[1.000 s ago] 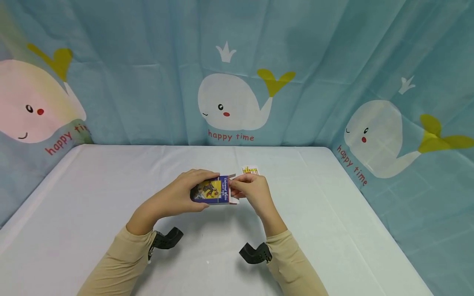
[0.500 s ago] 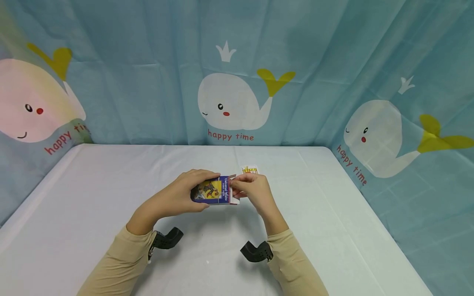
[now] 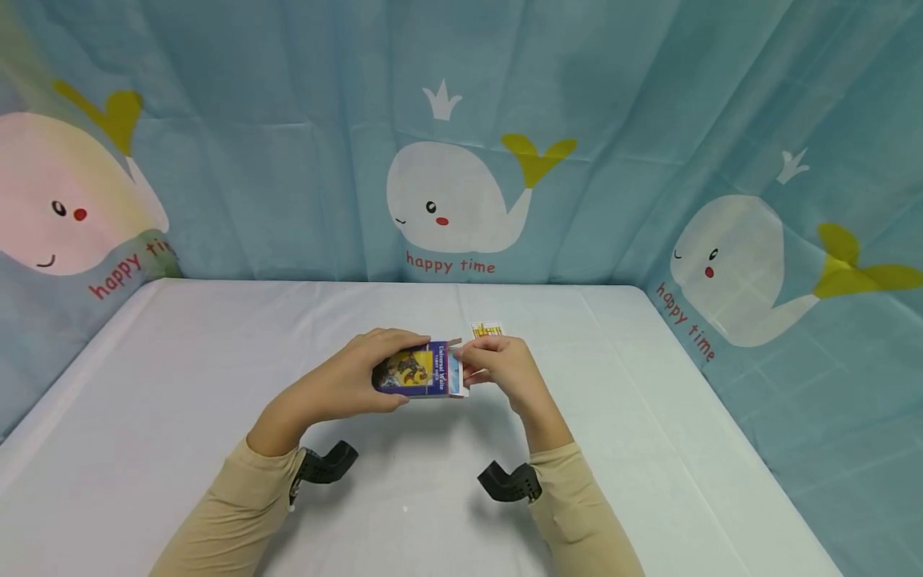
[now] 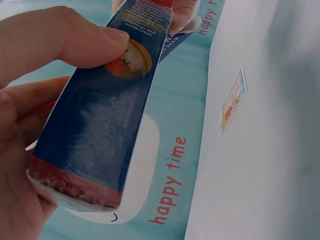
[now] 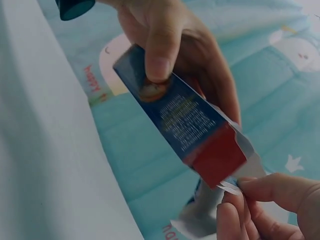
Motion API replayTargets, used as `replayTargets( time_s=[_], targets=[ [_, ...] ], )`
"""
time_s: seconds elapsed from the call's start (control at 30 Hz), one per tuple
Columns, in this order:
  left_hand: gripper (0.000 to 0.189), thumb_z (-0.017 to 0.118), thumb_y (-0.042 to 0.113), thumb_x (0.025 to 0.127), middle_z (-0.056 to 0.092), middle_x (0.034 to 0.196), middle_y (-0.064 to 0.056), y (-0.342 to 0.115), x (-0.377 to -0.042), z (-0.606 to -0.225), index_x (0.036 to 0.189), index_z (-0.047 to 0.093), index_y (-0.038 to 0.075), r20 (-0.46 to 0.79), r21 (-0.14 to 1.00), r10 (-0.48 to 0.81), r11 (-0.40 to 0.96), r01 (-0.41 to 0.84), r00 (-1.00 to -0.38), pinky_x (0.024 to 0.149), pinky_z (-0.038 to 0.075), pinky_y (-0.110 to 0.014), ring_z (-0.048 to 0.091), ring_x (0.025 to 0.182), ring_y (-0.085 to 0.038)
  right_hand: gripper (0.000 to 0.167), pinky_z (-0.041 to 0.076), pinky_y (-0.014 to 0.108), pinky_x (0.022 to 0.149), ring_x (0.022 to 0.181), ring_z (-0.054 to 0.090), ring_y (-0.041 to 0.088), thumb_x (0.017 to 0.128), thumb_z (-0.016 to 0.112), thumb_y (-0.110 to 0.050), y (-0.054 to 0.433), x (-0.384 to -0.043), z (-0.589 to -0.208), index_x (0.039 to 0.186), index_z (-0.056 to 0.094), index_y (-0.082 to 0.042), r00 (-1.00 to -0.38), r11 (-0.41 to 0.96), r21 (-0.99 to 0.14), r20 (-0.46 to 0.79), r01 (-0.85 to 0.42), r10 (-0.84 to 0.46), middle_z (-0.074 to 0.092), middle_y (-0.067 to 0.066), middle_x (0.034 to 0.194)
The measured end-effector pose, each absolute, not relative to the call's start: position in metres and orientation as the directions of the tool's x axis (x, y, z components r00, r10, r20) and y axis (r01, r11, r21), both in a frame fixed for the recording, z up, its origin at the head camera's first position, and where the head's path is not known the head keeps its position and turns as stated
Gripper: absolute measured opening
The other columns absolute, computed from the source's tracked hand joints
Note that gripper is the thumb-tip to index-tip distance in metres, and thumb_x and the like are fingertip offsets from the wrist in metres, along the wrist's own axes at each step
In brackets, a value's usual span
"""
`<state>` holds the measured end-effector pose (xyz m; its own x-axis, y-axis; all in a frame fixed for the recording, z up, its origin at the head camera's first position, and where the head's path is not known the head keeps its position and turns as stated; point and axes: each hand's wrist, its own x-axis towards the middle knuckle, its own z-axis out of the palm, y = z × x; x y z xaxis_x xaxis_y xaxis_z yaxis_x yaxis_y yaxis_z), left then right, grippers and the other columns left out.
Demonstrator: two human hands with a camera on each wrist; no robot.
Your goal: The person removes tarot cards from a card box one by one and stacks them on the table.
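My left hand (image 3: 346, 377) grips a blue tarot deck box (image 3: 407, 370) from its left side, thumb on one narrow side and fingers round the other. The box is held above the table with its open end towards the right. In the right wrist view that end shows a red flap (image 5: 218, 157). There my right hand (image 3: 508, 373) pinches the edge of some cards (image 5: 229, 187) between thumb and fingers; how many is hidden. A light-blue strip of card (image 3: 454, 373) shows at the opening. One loose card (image 3: 486, 329) lies face up behind the right hand.
A white cloth covers the table (image 3: 649, 449). Behind it and along the sides hangs a blue curtain (image 3: 303, 192) printed with whales. Black wrist cameras, one on the left wrist (image 3: 328, 463) and one on the right (image 3: 508, 482), stick out over the table.
My right hand has shifted slightly to the right, away from the box, and a light-blue strip of card now shows at the opening. The left hand holds the box nearly still.
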<state>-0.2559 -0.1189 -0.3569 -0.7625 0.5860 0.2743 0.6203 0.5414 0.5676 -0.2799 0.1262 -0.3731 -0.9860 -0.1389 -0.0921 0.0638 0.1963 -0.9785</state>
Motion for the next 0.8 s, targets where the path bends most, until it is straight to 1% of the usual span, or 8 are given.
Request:
replayTargets(
  time_s=[0.13, 0.37, 0.57, 0.8],
  targets=[
    [0.074, 0.083, 0.014, 0.077, 0.057, 0.141, -0.005, -0.120, -0.256, -0.355, 0.145, 0.052, 0.014, 0.270, 0.576, 0.585, 0.538, 0.615, -0.765, 0.100, 0.041, -0.052, 0.051, 0.127, -0.026, 0.023, 0.060, 0.032, 0.068, 0.065, 0.066, 0.014, 0.090, 0.070, -0.018, 0.133, -0.283, -0.373, 0.096, 0.072, 0.004, -0.984, 0.202, -0.977, -0.098, 0.067, -0.151, 0.070, 0.005, 0.077],
    [0.075, 0.082, 0.014, 0.077, 0.056, 0.141, -0.005, -0.122, -0.255, -0.353, 0.145, 0.051, 0.015, 0.261, 0.587, 0.577, 0.541, 0.602, -0.774, 0.099, 0.042, -0.051, 0.051, 0.126, -0.026, 0.026, 0.058, 0.027, 0.065, 0.065, 0.065, 0.013, 0.091, 0.070, -0.016, 0.148, -0.288, -0.369, 0.101, 0.069, 0.009, -0.975, 0.188, -0.979, -0.114, 0.078, -0.189, 0.070, 0.005, 0.080],
    [0.074, 0.082, 0.014, 0.078, 0.055, 0.142, -0.006, -0.122, -0.255, -0.353, 0.145, 0.051, 0.015, 0.251, 0.594, 0.577, 0.541, 0.595, -0.777, 0.099, 0.043, -0.049, 0.050, 0.127, -0.026, 0.023, 0.058, 0.026, 0.063, 0.064, 0.065, 0.014, 0.091, 0.069, -0.015, 0.160, -0.290, -0.369, 0.099, 0.069, 0.007, -0.973, 0.192, -0.978, -0.122, 0.084, -0.198, 0.071, 0.006, 0.080],
    [0.074, 0.082, 0.013, 0.077, 0.057, 0.141, -0.005, -0.120, -0.255, -0.355, 0.144, 0.052, 0.014, 0.256, 0.585, 0.595, 0.532, 0.612, -0.762, 0.100, 0.042, -0.050, 0.051, 0.127, -0.026, 0.023, 0.058, 0.028, 0.063, 0.065, 0.064, 0.014, 0.091, 0.067, -0.013, 0.168, -0.292, -0.370, 0.105, 0.067, 0.005, -0.951, 0.216, -0.974, -0.124, 0.063, -0.283, 0.070, 0.003, 0.081]
  ],
)
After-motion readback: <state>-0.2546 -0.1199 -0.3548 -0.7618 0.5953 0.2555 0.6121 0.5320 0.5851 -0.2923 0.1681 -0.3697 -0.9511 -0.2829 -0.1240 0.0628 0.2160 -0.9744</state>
